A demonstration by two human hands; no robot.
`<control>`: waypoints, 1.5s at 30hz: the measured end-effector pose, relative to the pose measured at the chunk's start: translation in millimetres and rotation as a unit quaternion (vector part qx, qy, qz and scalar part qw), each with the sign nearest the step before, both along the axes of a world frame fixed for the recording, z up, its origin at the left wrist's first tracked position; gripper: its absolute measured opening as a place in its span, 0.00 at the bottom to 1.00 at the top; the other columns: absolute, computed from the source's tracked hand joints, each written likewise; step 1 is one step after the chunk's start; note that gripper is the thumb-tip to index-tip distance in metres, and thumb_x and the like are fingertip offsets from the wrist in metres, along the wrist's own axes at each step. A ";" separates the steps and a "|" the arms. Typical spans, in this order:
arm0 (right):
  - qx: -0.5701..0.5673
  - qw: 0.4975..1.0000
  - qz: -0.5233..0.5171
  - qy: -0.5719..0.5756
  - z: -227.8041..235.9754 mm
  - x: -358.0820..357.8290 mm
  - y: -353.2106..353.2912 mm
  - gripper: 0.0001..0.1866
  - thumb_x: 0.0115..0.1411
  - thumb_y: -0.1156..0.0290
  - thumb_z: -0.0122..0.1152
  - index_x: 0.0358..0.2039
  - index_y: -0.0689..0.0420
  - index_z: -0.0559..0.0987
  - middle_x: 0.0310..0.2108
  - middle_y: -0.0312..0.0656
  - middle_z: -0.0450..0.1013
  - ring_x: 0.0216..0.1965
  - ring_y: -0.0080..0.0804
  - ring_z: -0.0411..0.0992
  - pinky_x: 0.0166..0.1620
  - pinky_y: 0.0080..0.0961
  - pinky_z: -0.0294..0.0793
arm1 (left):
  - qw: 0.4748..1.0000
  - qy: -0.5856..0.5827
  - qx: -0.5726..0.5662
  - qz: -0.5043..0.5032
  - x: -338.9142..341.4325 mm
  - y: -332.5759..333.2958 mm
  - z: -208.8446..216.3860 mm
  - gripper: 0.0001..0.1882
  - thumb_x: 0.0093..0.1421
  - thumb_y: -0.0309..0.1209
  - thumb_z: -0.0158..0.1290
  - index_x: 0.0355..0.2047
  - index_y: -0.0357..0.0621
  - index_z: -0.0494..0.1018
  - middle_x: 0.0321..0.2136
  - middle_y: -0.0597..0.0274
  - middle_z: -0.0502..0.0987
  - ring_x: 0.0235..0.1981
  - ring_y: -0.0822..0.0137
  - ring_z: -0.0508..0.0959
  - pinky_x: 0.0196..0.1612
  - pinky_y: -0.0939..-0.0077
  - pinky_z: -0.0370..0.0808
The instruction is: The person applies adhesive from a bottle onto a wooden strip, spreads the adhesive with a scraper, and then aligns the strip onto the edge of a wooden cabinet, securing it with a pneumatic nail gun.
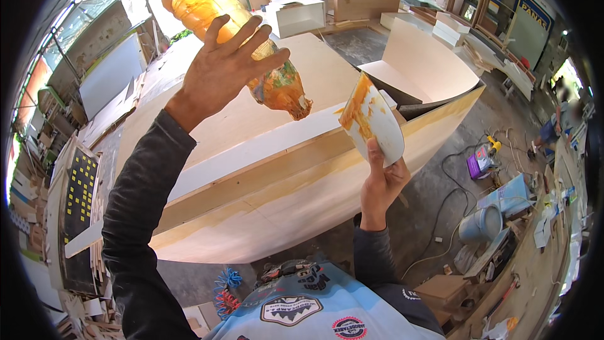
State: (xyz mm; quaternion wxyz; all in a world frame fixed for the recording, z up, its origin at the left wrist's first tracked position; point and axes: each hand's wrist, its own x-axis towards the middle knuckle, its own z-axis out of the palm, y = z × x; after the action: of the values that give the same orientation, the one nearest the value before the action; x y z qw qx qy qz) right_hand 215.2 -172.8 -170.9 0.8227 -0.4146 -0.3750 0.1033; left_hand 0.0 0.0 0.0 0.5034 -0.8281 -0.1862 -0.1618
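My left hand (223, 66) is wrapped around a plastic bottle (204, 3) that is tilted with its neck down. Amber material coats the bottle's inside, and its narrow end is crusted with orange smears. In my right hand (384, 182), thumb on the face, is a white flat palette-like piece (380, 129) streaked with orange-yellow paste. The bottle's mouth points down to the left of this piece, apart from it. Below both hands stretches a long curved wooden panel (264, 208) with a yellowish smear along its upper edge.
A pale open box-like form (415, 63) stands at the panel's far right end. On the floor at right are a bucket (481, 223), a purple box (481, 162) and loose cables. Coiled blue and red hoses (228, 289) lie near my body. Cabinets (299, 12) stand at the back.
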 end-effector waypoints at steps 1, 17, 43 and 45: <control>-0.003 1.000 -0.001 0.001 0.3 0.3 -0.3 0.13 0.69 0.73 0.63 0.49 0.68 0.80 0.44 0.37 0.79 0.45 0.21 0.72 0.50 0.19 0.70 | 1.000 -0.003 0.001 -0.006 0.7 -0.2 1.2 0.37 0.55 0.23 0.61 0.62 0.76 0.71 0.63 0.68 0.70 0.70 0.65 0.63 0.68 0.42 0.54; 0.016 0.999 -0.018 0.031 0.2 0.7 0.6 0.11 0.69 0.74 0.63 0.47 0.68 0.81 0.41 0.36 0.79 0.43 0.18 0.72 0.48 0.19 0.72 | 1.000 -0.021 -0.018 0.003 3.0 1.0 3.3 0.43 0.51 0.15 0.55 0.63 0.75 0.72 0.65 0.70 0.69 0.71 0.66 0.63 0.68 0.43 0.54; 0.014 1.000 -0.019 0.017 3.7 2.2 2.4 0.11 0.69 0.74 0.62 0.47 0.67 0.80 0.41 0.35 0.79 0.43 0.18 0.72 0.49 0.19 0.72 | 0.998 -0.054 -0.011 -0.003 -2.3 3.1 2.0 0.43 0.50 0.13 0.55 0.62 0.75 0.74 0.62 0.71 0.71 0.69 0.65 0.65 0.67 0.39 0.55; 0.016 1.000 -0.015 0.012 2.0 2.6 3.5 0.10 0.69 0.74 0.62 0.47 0.67 0.80 0.40 0.35 0.78 0.43 0.18 0.72 0.48 0.18 0.72 | 0.998 -0.055 -0.012 -0.005 -2.1 3.1 2.0 0.43 0.50 0.13 0.55 0.62 0.75 0.74 0.63 0.71 0.70 0.70 0.65 0.64 0.67 0.39 0.55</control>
State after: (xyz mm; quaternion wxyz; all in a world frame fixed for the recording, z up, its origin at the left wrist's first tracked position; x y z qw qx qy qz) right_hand 217.8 -169.3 -168.9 0.8353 -0.4056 -0.3601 0.0902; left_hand -2.1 3.1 2.0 0.4814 -0.8251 -0.2109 -0.2074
